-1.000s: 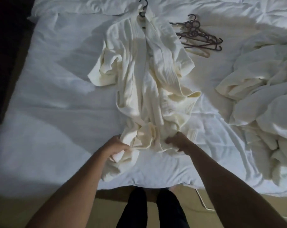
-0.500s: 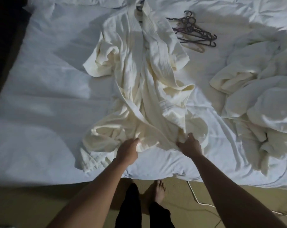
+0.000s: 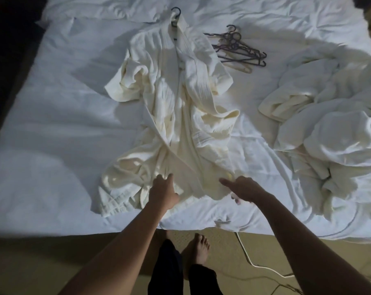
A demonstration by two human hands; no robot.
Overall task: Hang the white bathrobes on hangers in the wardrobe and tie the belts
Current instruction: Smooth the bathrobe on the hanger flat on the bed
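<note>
Bed (image 3: 59, 116): we see white sheets across almost the whole view, with a dark strip along their left edge.

Left hand (image 3: 162, 191): we reach it onto the lower hem of the bathrobe. The fingers lie forward on the cloth, fairly straight and not closed round a fold, so it rests there and grasps nothing.

Bathrobe (image 3: 176, 107): we have it lying lengthwise in the middle of the bed, collar at the far end and hem at the near edge. It is rumpled, with one sleeve bunched out to the left and the front panels crossing over each other.

Hanger (image 3: 176, 14): we can see a dark hook sticking out of the robe's collar at the far end, so the robe is already on it.

Belt: we cannot pick it out from the folds.

Right hand (image 3: 243, 188): we hold it at the robe's lower right corner, first finger stretched leftward over the cloth and the other fingers loose. It is released and pinches nothing that we can make out.

Spare hangers (image 3: 237, 47): we see a small heap of dark ones just right of the robe's shoulder, lying on the sheet.

Pile of cloth (image 3: 333, 116): we see more white and cream fabric crumpled on the right side of the bed, apart from the robe.

Floor (image 3: 265, 248): we see a bare foot (image 3: 198, 248) and a pale cord (image 3: 254, 266) below the bed's near edge.
</note>
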